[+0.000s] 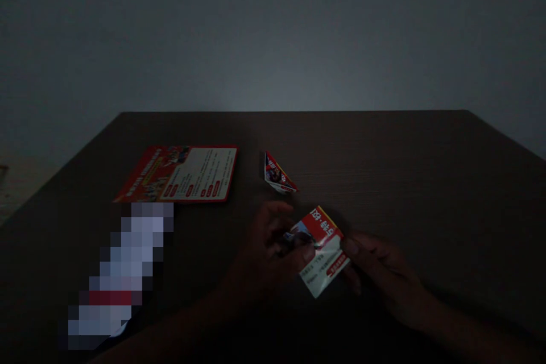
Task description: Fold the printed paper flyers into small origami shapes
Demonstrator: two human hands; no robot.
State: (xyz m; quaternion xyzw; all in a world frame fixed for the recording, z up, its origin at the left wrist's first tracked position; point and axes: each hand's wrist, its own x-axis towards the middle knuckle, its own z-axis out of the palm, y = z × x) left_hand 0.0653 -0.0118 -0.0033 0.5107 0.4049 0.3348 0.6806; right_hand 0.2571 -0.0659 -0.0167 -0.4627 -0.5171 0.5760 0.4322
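Note:
A folded piece of printed paper (324, 250), red at one end and white with red labels at the other, is held over the near part of the table. My left hand (277, 244) pinches its left side, with the thumb lying on top. At its right edge my right hand (379, 267) grips it between thumb and fingers. Just beyond my left hand stands a small folded paper triangle (279, 175) with similar red and white print.
On the left lies a stack of red and white printed sheets (200, 173). Nearer to me is a bright, pixelated long object (123, 273), its kind unclear. The dark wooden table (384, 148) meets a pale wall (341, 40). The light is dim.

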